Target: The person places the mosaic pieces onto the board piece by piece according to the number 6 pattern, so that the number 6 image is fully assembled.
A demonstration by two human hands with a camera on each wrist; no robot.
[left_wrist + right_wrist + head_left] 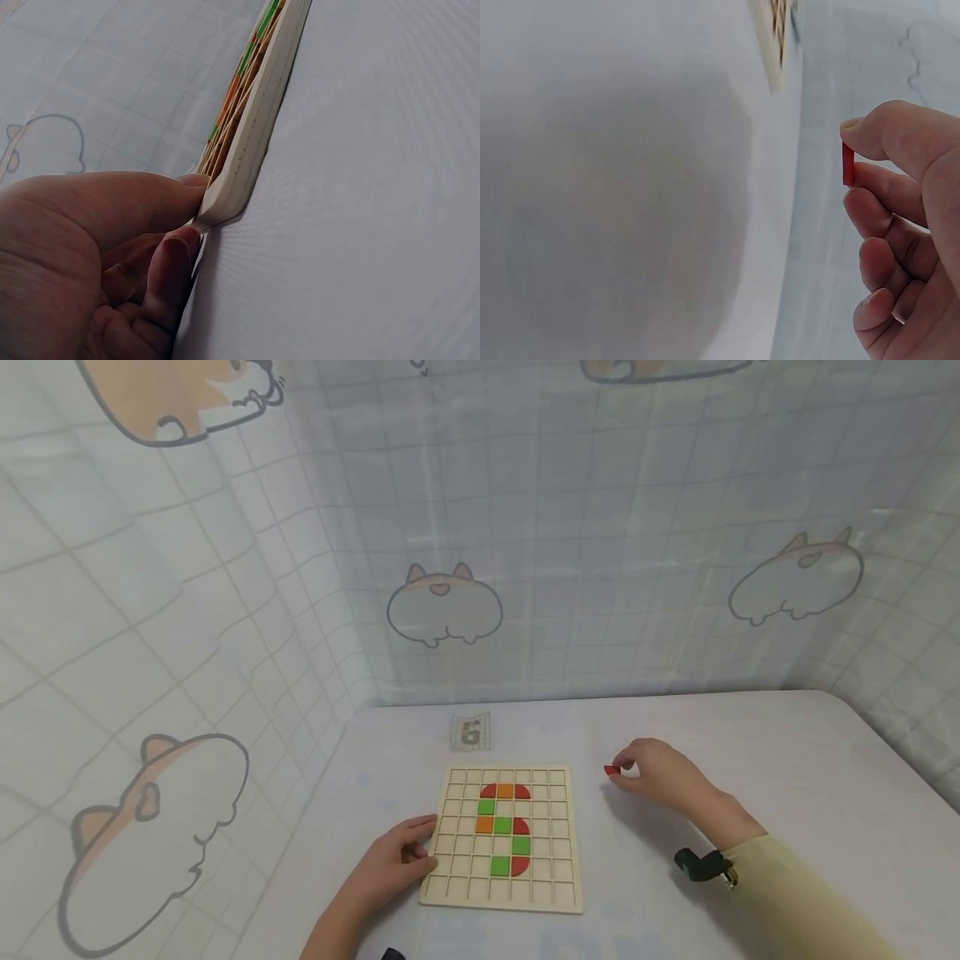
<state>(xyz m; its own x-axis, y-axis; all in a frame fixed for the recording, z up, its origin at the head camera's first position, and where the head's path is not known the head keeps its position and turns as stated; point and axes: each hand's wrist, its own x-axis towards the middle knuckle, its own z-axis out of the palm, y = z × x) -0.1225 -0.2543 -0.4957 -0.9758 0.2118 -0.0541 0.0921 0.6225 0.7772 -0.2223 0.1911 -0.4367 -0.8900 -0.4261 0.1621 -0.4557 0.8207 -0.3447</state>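
A pale wooden grid board [562, 893] lies on the white table, with several red, orange and green pieces set in its cells in an S-like figure. My left hand [386, 868] grips the board's left edge, the thumb [161, 201] on its rim and a fingertip against the side. To the right of the board, above the table, my right hand [663, 777] pinches a small red piece [611, 770] between thumb and index finger. In the right wrist view the red tile [847, 163] appears edge-on; the other fingers curl loosely below it.
Behind the board lies a small patterned card [470, 732] with a gridded figure on it. The white tabletop [780, 760] ends at a hanging curtain [600, 610] printed with dogs, which encloses the back and sides.
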